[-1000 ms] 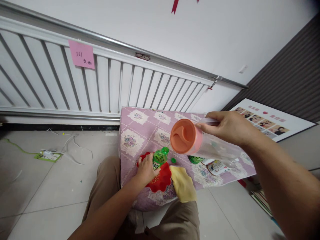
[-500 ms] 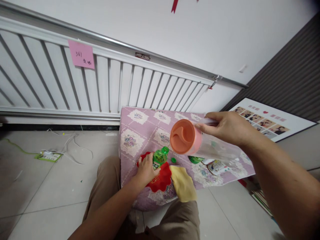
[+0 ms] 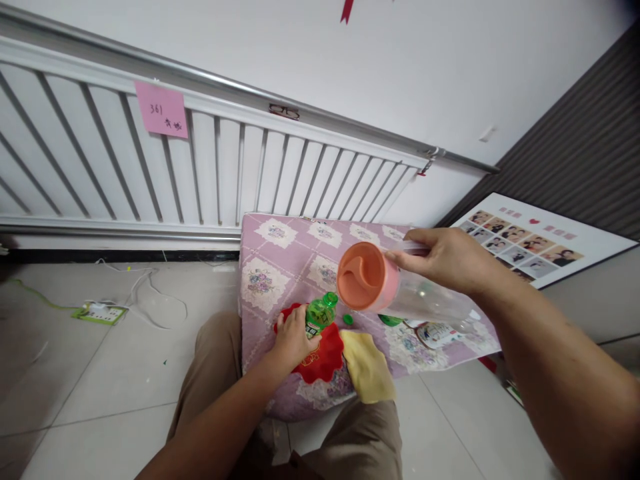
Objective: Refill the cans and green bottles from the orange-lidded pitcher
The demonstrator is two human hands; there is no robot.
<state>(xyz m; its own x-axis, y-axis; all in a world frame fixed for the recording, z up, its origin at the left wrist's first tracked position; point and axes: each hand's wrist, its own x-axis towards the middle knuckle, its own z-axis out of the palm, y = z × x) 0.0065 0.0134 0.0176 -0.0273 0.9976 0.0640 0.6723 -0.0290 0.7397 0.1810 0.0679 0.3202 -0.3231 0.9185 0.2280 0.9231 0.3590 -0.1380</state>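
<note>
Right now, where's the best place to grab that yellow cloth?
Probably the yellow cloth by its near end, from below: that end hangs off the cushion edge, free to pinch. Its far end lies flat beside the red mat.

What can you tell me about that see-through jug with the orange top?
The clear plastic jug with the orange lid is held in the air by the right hand, which grips its clear handle. It is tipped onto its side, lid toward the small green plastic bottle that the left hand holds on the red mat. The round lid has a curved spout groove. The body looks nearly empty. It hangs above the pink patterned cloth, touching only the hand.
</note>
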